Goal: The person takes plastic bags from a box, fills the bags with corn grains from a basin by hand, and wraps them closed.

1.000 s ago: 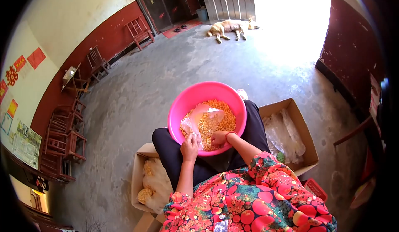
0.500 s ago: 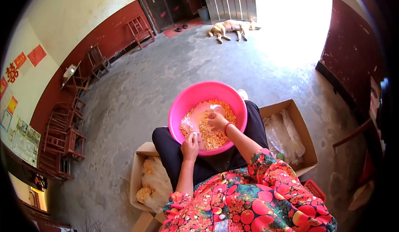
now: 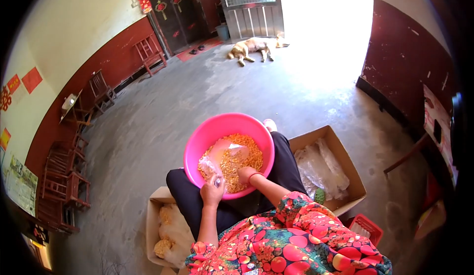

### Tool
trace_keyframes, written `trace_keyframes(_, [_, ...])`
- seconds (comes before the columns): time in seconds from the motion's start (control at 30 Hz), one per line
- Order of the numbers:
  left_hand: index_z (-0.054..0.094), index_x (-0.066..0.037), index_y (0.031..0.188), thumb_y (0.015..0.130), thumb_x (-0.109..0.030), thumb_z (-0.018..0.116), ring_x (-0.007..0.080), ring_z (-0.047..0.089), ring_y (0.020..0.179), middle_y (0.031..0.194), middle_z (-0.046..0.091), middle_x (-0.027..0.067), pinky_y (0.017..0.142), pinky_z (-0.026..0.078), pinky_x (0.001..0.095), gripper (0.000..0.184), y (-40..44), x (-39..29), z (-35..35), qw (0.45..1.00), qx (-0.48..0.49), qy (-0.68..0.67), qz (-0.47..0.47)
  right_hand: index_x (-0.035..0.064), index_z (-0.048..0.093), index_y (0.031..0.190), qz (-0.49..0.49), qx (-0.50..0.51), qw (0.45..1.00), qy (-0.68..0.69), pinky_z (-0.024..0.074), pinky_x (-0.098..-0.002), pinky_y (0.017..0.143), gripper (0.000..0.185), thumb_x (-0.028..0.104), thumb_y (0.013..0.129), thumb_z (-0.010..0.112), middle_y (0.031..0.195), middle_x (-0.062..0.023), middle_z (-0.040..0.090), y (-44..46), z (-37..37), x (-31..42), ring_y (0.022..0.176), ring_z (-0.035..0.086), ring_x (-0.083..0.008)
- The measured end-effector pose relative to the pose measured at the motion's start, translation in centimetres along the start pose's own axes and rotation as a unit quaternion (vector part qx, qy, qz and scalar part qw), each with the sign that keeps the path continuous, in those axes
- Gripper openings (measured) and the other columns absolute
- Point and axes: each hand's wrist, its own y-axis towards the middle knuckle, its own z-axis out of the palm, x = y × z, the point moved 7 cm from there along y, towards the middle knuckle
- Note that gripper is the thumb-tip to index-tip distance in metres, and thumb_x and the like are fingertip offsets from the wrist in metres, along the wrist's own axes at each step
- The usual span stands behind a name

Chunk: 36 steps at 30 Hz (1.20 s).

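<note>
A pink basin (image 3: 191, 152) rests on my lap, holding loose yellow-orange corn kernels (image 3: 252, 151). My left hand (image 3: 212, 192) is at the basin's near-left rim, fingers closed on the gathered end of a clear plastic bag (image 3: 210, 164). The bag stretches across the kernels toward the far side of the basin. My right hand (image 3: 245, 175), with a red bracelet on its wrist, reaches down into the kernels at the basin's right. Its fingers are hidden, so their grip does not show.
On my left, a cardboard box (image 3: 154, 220) contains filled clear bags. Another cardboard box (image 3: 353, 181) on my right holds clear plastic bags and a green object (image 3: 319, 195). A red basket (image 3: 368, 224) stands behind it. A dog (image 3: 254, 47) lies near the doorway; wooden chairs (image 3: 69, 186) line the left wall.
My right hand has moved from above the bag's opening down into the kernels nearer me. The left hand keeps hold of the bag. The whole view has shifted slightly.
</note>
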Motion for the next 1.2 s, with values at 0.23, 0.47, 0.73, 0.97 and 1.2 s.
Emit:
trace_keyframes(0.23, [0.059,-0.011,0.074,0.067,-0.024,0.061,0.0323,0.056,0.063,0.065,0.059,0.0124,0.057,0.044,0.0423,0.015,-0.5,0.2,0.7,0.998,0.013,0.059,0.031,0.0058,0.024,0.127,0.211,-0.198,0.928,0.235,0.044,-0.0421,0.082,0.068,0.012,0.068,0.057,0.12,-0.0245,0.039,-0.8,-4.3,-4.0,0.1,0.05,-0.0386])
trace_keyframes(0.47, [0.056,-0.003,0.084,0.08,-0.01,0.053,0.0159,0.059,0.061,0.07,0.062,0.0062,0.058,0.046,0.0292,0.008,0.0,3.1,1.6,0.947,0.014,-0.316,-0.061,0.0161,0.04,0.121,-0.016,-0.219,0.961,0.168,0.0408,-0.0414,0.087,0.055,0.016,0.069,0.057,0.126,-0.0199,0.033,-0.5,-4.7,-0.4,0.105,0.046,-0.0377])
trace_keyframes(0.73, [0.055,-0.006,0.087,0.085,-0.008,0.048,0.012,0.057,0.066,0.074,0.06,0.0047,0.067,0.046,0.025,0.007,0.3,2.9,-0.8,0.822,-0.028,-0.563,-0.081,0.0072,0.054,0.103,0.043,-0.299,0.929,0.214,0.0397,-0.0392,0.087,0.035,0.018,0.07,0.059,0.113,-0.0175,0.045,-0.1,-5.2,-2.1,0.103,0.046,-0.0346])
trace_keyframes(0.97, [0.053,-0.009,0.087,0.087,-0.013,0.047,0.0123,0.051,0.06,0.07,0.054,0.0019,0.067,0.047,0.0331,0.006,0.6,3.8,-0.7,0.679,-0.03,-0.724,-0.123,0.0015,0.051,0.11,-0.13,-0.275,0.748,0.59,0.0389,-0.0272,0.085,0.034,0.011,0.078,0.057,0.107,-0.0025,0.053,1.5,-4.7,-2.8,0.097,0.05,-0.0126])
trace_keyframes(1.2, [0.052,-0.01,0.085,0.088,-0.02,0.047,0.0126,0.048,0.058,0.068,0.052,0.0021,0.06,0.044,0.0296,0.012,2.2,5.0,-0.7,0.651,-0.029,-0.744,-0.147,0.0023,0.045,0.12,-0.198,-0.159,0.668,0.7,0.0373,-0.024,0.085,0.043,0.011,0.078,0.056,0.111,0.0001,0.052,-1.5,-9.5,1.1,0.1,0.047,-0.008])
